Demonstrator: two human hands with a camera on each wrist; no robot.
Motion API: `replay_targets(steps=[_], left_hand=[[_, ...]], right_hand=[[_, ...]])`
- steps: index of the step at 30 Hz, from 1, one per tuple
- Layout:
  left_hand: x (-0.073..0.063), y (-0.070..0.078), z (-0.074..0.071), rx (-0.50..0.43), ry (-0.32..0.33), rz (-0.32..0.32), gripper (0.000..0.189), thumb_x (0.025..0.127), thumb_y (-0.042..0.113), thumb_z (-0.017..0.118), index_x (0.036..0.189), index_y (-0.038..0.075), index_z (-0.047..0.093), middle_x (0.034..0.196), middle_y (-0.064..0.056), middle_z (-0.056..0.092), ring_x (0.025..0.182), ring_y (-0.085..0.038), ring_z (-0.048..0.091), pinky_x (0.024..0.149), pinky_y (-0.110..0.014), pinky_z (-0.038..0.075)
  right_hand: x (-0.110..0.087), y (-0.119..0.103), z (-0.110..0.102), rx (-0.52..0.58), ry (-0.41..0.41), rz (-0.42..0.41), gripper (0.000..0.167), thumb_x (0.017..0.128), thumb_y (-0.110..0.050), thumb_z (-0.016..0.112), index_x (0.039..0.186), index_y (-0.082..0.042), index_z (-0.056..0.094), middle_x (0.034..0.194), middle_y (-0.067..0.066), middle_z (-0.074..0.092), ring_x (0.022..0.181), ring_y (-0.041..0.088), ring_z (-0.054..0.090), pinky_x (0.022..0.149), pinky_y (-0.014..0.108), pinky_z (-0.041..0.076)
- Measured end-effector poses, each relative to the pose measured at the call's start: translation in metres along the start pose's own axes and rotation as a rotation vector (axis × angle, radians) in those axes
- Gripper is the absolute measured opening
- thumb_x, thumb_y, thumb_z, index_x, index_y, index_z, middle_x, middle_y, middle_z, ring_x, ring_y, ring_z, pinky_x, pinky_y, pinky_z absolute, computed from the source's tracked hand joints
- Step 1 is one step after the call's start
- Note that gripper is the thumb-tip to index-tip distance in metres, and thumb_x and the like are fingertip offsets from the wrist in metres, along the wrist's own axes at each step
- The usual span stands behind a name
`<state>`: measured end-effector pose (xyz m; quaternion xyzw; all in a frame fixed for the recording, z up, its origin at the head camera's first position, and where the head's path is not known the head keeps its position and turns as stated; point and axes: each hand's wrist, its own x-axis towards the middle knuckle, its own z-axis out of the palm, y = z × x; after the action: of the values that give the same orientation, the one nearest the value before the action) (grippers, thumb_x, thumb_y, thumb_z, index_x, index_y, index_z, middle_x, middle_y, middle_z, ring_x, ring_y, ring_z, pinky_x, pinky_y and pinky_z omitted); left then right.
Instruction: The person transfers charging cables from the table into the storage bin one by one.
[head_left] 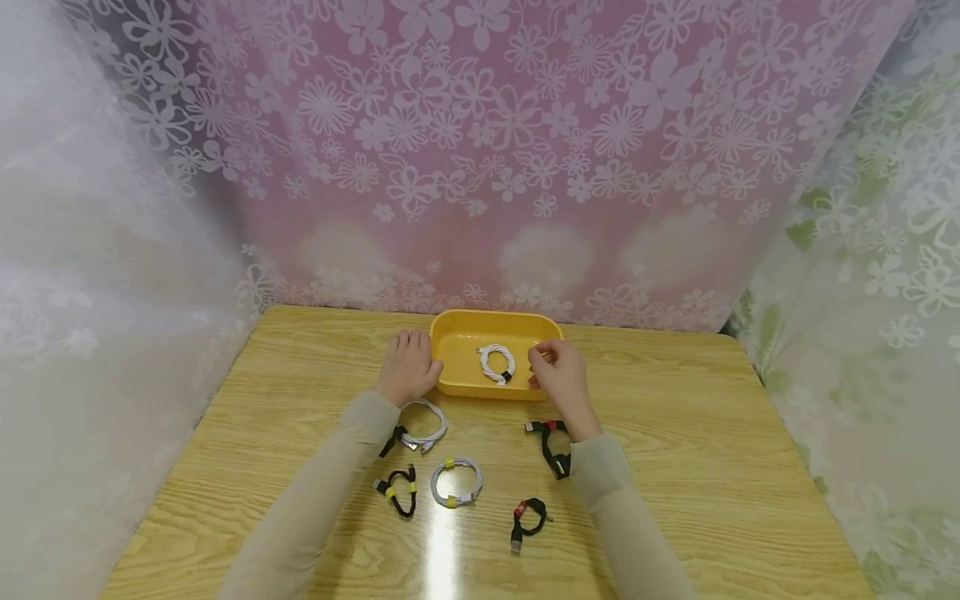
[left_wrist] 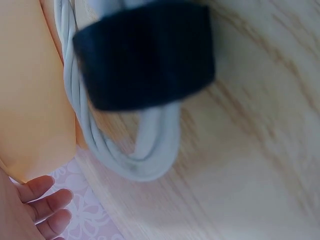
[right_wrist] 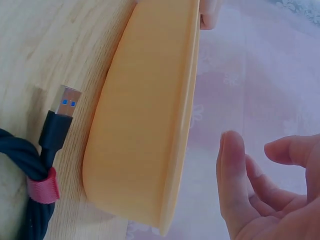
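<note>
A yellow plastic box [head_left: 472, 392] stands near the table's back edge. Inside lies a coiled white cable [head_left: 512, 363] with a black strap. My left hand [head_left: 407, 367] rests at the box's left end, thumb by the rim; its loose fingers [left_wrist: 52, 205] show past the wall in the left wrist view. Over the box's right end is my right hand [head_left: 558, 371], its fingers [right_wrist: 232, 155] bent loosely, thumb apart, nothing between them. Under the left wrist lies another white cable [left_wrist: 135, 172] with a black strap [left_wrist: 145, 55]. A black USB cable [right_wrist: 55, 132] with a red tie lies below the right wrist.
Nearer on the wooden table [head_left: 675, 417] lie a black cable [head_left: 408, 504] with yellow ties, a pale coiled cable [head_left: 480, 477] with yellow ties and a small black cable [head_left: 517, 529] with a red tie. A pink floral curtain [head_left: 480, 167] hangs behind the table.
</note>
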<state>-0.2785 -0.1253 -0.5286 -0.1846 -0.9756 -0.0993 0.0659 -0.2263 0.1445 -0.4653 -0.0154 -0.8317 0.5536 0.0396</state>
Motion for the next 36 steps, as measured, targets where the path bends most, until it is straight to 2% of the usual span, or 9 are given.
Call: replay_targets(steps=[4, 10, 16, 18, 23, 28, 36], left_hand=[[0.000, 0.001, -0.002, -0.007, -0.011, -0.005, 0.023, 0.100, 0.022, 0.044, 0.101, -0.001, 0.045, 0.102, -0.019, 0.044, 0.092, -0.034, 0.035, 0.085, -0.045, 0.027], [0.000, -0.001, 0.000, 0.007, -0.007, -0.008, 0.025, 0.099, 0.023, 0.044, 0.103, -0.001, 0.046, 0.104, -0.019, 0.045, 0.094, -0.035, 0.037, 0.087, -0.046, 0.029], [0.000, -0.001, 0.002, -0.001, 0.015, 0.001, 0.022, 0.099, 0.021, 0.045, 0.100, -0.001, 0.046, 0.101, -0.019, 0.045, 0.091, -0.034, 0.036, 0.085, -0.046, 0.029], [0.000, -0.001, 0.001, 0.001, 0.021, 0.003, 0.022, 0.099, 0.021, 0.045, 0.099, -0.001, 0.046, 0.100, -0.019, 0.045, 0.091, -0.034, 0.037, 0.085, -0.045, 0.029], [0.000, -0.001, 0.000, 0.009, 0.022, 0.001, 0.022, 0.098, 0.021, 0.045, 0.098, -0.001, 0.046, 0.099, -0.019, 0.045, 0.091, -0.034, 0.037, 0.085, -0.046, 0.029], [0.000, 0.000, 0.000, 0.001, 0.016, -0.001, 0.023, 0.098, 0.021, 0.044, 0.101, -0.002, 0.047, 0.101, -0.019, 0.046, 0.093, -0.035, 0.038, 0.087, -0.047, 0.030], [-0.001, -0.002, 0.003, 0.007, 0.040, 0.012, 0.022, 0.097, 0.021, 0.043, 0.098, -0.001, 0.047, 0.099, -0.019, 0.046, 0.091, -0.035, 0.038, 0.085, -0.046, 0.030]], right_hand=[[-0.009, -0.001, -0.003, 0.002, 0.000, -0.005, 0.023, 0.097, -0.018, 0.058, 0.106, 0.002, 0.065, 0.084, 0.019, 0.064, 0.067, 0.039, 0.068, 0.064, 0.045, 0.058], [-0.021, 0.009, -0.008, -0.027, 0.016, 0.007, 0.022, 0.097, -0.016, 0.058, 0.103, 0.003, 0.066, 0.084, 0.024, 0.065, 0.068, 0.040, 0.068, 0.063, 0.047, 0.058], [-0.032, 0.019, -0.017, -0.075, 0.028, 0.023, 0.022, 0.097, -0.016, 0.060, 0.104, 0.003, 0.067, 0.086, 0.024, 0.066, 0.058, 0.021, 0.065, 0.058, 0.041, 0.057], [-0.035, 0.023, -0.021, -0.105, 0.030, 0.029, 0.021, 0.097, -0.016, 0.060, 0.103, 0.002, 0.068, 0.086, 0.023, 0.066, 0.056, 0.021, 0.063, 0.055, 0.035, 0.055], [-0.039, 0.033, -0.029, -0.186, 0.027, 0.068, 0.025, 0.097, -0.020, 0.060, 0.102, 0.002, 0.069, 0.083, 0.017, 0.066, 0.061, 0.028, 0.062, 0.053, 0.027, 0.047], [-0.043, 0.047, -0.035, -0.281, 0.029, 0.107, 0.024, 0.095, -0.021, 0.061, 0.098, 0.001, 0.070, 0.081, 0.010, 0.064, 0.068, 0.020, 0.057, 0.059, 0.028, 0.045], [-0.052, 0.065, -0.044, -0.348, -0.023, 0.161, 0.024, 0.093, -0.020, 0.064, 0.099, 0.002, 0.069, 0.088, 0.012, 0.063, 0.077, 0.023, 0.055, 0.065, 0.031, 0.043]])
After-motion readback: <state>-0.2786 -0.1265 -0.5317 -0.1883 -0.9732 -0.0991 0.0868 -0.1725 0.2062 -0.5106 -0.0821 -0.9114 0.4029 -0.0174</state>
